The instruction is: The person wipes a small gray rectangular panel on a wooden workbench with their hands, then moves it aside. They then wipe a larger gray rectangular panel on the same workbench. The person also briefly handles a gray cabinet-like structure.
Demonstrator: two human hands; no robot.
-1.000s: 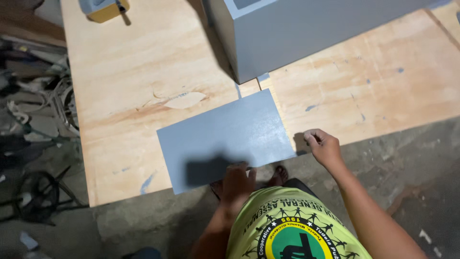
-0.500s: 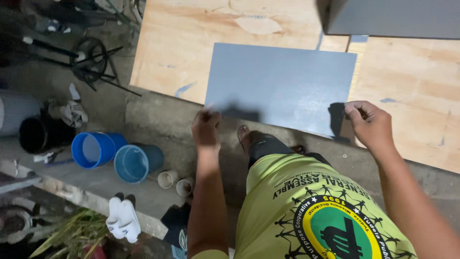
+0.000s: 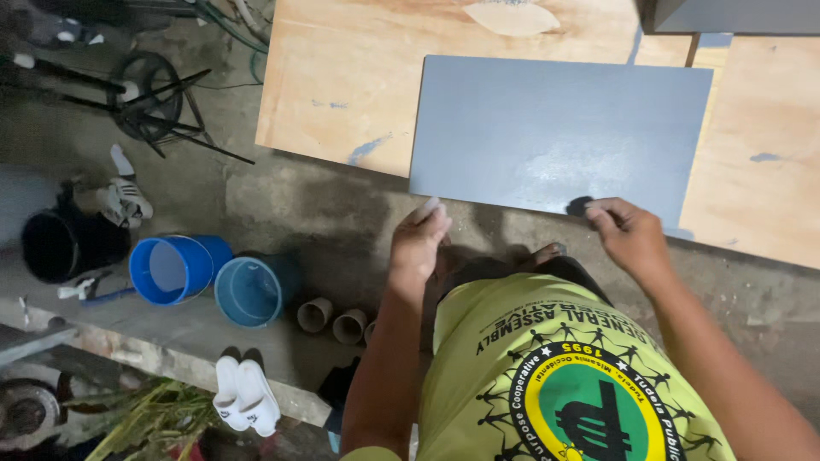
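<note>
While the right hand (image 3: 628, 235) pinches the near right corner of the grey panel (image 3: 559, 137) and the left hand (image 3: 420, 239), fingers curled, touches its near left corner, the panel lies flat on the plywood sheet (image 3: 359, 94), its near edge overhanging the concrete floor (image 3: 316, 213). It looks gripped but not yet lifted.

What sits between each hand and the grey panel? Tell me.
Nothing visible. The left hand and the right hand are both at the near edge of the grey panel, which lies flat on the plywood sheet. No object lies between either hand and it.
</note>
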